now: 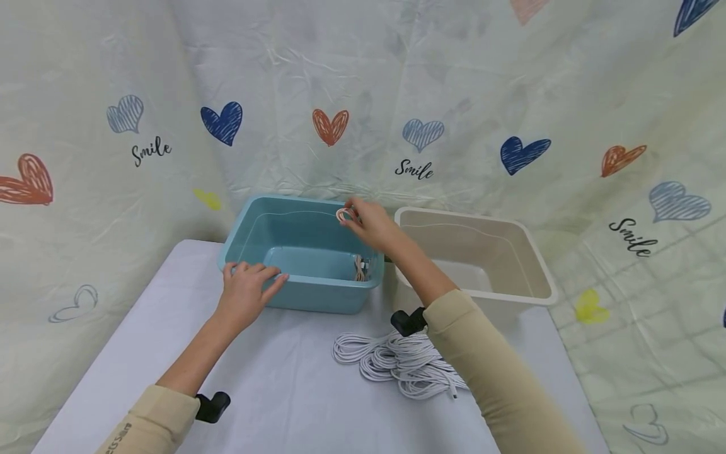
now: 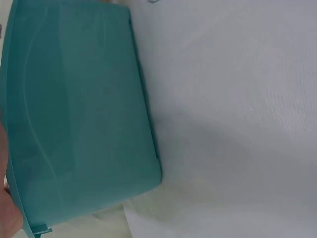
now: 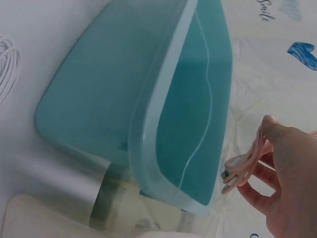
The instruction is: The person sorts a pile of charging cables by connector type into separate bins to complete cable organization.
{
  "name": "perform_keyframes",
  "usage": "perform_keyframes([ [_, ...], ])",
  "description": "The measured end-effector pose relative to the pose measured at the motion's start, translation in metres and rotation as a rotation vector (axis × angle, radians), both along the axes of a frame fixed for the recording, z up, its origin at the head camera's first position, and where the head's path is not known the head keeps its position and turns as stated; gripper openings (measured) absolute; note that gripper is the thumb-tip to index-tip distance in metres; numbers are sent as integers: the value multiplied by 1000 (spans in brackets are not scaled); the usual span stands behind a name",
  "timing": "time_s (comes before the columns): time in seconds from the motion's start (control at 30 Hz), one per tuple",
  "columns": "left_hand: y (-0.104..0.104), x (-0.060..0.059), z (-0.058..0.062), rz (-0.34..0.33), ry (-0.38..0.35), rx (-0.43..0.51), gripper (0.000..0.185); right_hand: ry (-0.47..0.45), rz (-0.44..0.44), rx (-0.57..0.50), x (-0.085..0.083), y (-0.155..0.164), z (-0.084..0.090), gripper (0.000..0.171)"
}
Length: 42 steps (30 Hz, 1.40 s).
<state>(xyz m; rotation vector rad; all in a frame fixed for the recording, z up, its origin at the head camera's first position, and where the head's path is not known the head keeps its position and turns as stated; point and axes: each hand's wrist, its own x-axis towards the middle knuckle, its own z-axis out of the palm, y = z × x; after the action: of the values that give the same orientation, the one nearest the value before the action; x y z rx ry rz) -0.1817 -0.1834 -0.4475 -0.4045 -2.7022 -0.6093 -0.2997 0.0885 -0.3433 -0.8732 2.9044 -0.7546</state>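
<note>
Left hand: your left hand [image 1: 245, 291] is at the near left of the blue bin, its fingers spread and resting on the rim; whether the fingertips hook under it, you cannot tell from here.
Blue bin: the blue bin [image 1: 317, 296] stands upright on the white tablecloth [image 1: 266, 384], between your two hands.
Pink cable: the coiled pink cable [image 3: 251, 157] is up in your right fingers, over the bin's right end near the far rim, well apart from your left hand.
Cable bundle: a small bundle [image 1: 360, 268] lies inside the blue bin at its right end, lower and nearer to you than the pink cable.
Right hand: your right hand [image 1: 371, 226] pinches the pink cable between thumb and fingers.
White cables: a heap of coiled white cables [image 1: 416, 366] lies on the tablecloth, partly behind your right sleeve.
Beige bin: the beige bin [image 1: 465, 246] stands just right of the blue one, your right forearm crossing in front.
</note>
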Motion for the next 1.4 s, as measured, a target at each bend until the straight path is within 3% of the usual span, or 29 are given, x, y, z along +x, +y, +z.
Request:
perform_keyframes([
  [0.23,-1,1,3,16,-7,-14,25,3,-37,19,-13,-16,4,40],
  [0.5,2,1,1,12,-13,-8,26,-36,-72,29,-13,-19,3,60],
  [0.77,1,2,2,11,0,-34,26,-41,-35,20,4,-2,-3,60],
  [1.17,5,1,0,18,52,-61,26,-36,-48,-86,34,38,-13,57],
  [1.4,13,0,1,10,100,-84,23,40,-41,-144,51,57,-20,52],
])
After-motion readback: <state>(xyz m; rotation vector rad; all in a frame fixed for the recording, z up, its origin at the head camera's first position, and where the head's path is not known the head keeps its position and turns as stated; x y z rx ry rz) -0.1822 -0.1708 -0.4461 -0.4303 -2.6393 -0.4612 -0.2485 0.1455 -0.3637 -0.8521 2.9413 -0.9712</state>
